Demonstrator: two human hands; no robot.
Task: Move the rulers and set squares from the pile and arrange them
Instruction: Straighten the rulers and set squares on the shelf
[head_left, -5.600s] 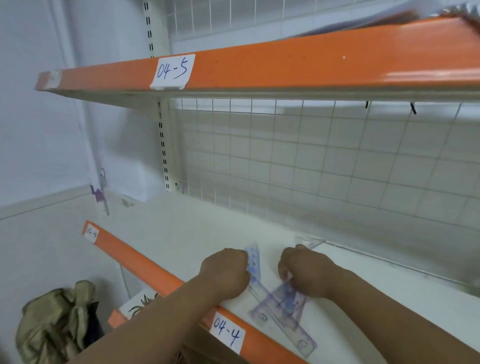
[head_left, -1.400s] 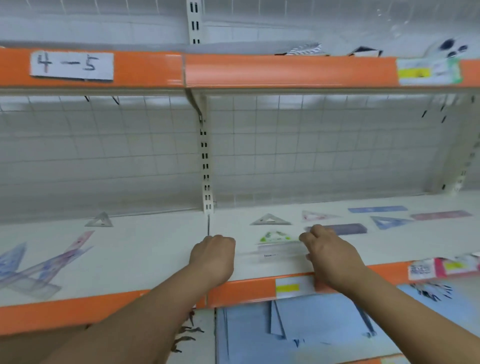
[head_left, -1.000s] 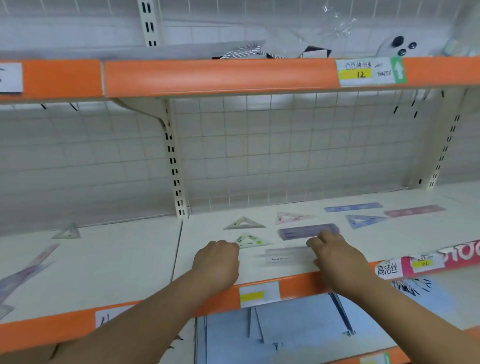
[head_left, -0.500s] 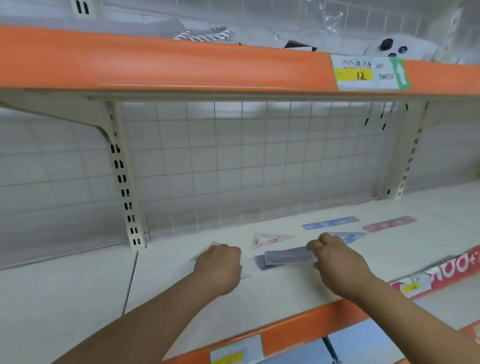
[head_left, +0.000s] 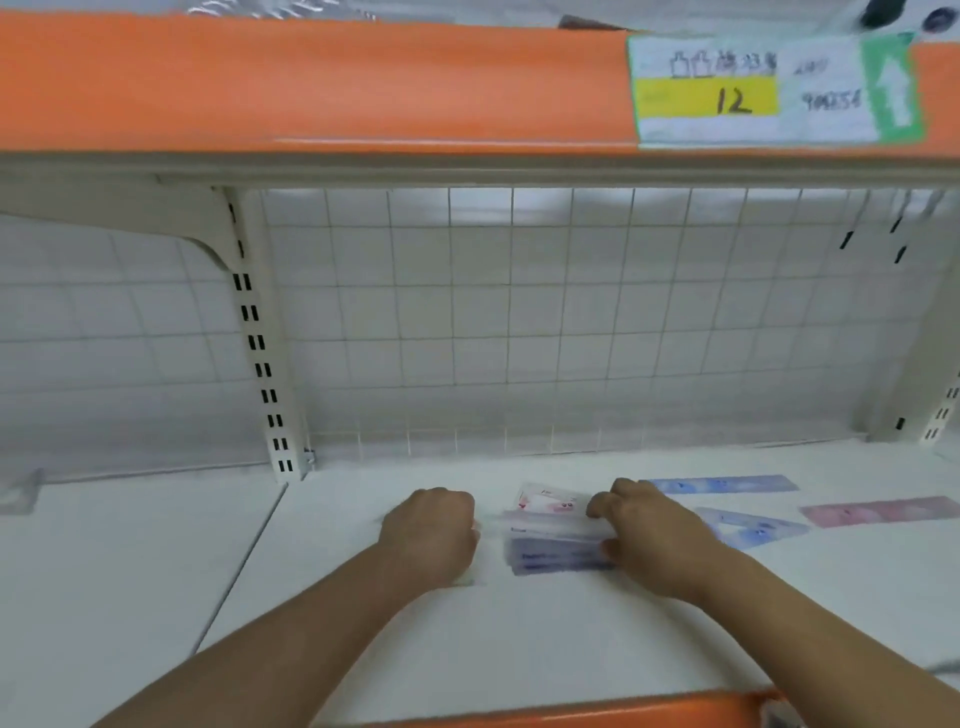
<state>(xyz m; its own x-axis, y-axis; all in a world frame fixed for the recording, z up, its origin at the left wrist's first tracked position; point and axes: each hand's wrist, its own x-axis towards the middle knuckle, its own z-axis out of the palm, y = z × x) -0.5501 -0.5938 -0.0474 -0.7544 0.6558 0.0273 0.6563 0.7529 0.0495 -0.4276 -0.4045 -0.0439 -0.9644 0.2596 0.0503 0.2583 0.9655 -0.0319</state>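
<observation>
My right hand (head_left: 649, 535) pinches the right end of a clear ruler (head_left: 550, 527) low over the white shelf (head_left: 519, 639). The ruler lies just above a purple ruler (head_left: 558, 562) and in front of a pink set square (head_left: 545, 498). My left hand (head_left: 431, 532) sits as a fist on the shelf a little left of the clear ruler, with nothing visible in it. A pale set square's edge (head_left: 464, 582) peeks out under it. To the right lie a blue ruler (head_left: 722, 485), a blue set square (head_left: 750, 527) and a pink ruler (head_left: 878, 512).
A wire grid back panel (head_left: 519, 322) closes the shelf behind. The upper shelf's orange edge (head_left: 311, 83) with a price label (head_left: 769, 88) hangs overhead. A slotted upright (head_left: 260, 353) stands at the left, and this shelf's orange front lip (head_left: 571, 712) runs below.
I have moved from the pile at the left to the right section of the shelf. The clear ruler has travelled back, now over the purple ruler. The camera has moved closer.
</observation>
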